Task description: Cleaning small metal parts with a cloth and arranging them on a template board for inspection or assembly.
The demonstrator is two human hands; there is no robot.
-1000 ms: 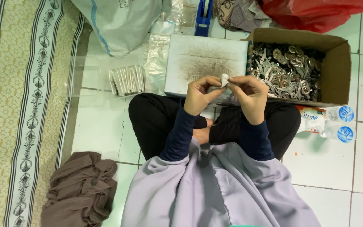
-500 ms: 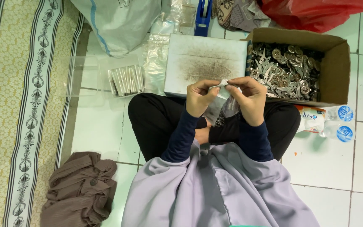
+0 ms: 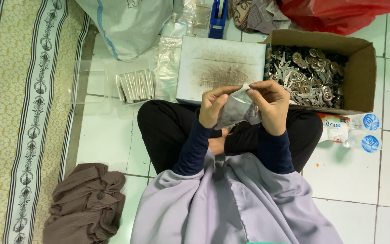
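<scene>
Seated cross-legged on a tiled floor (image 3: 113,135), a person faces a cardboard box (image 3: 362,68) still heaped with small metal parts (image 3: 308,74); finished packets (image 3: 134,86) lie nearby. Left hand (image 3: 213,106) and right hand (image 3: 271,106), close together, pinch a small clear plastic bag (image 3: 233,110) above the lap, apparently mid-packing.

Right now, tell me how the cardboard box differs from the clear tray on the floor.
The cardboard box is brown, deep and heaped with loose metal parts; the clear tray is see-through, shallow and holds a neat row of small silver packets. The box sits near the right hand, the tray further left. Both rest on the tiled floor.
</scene>
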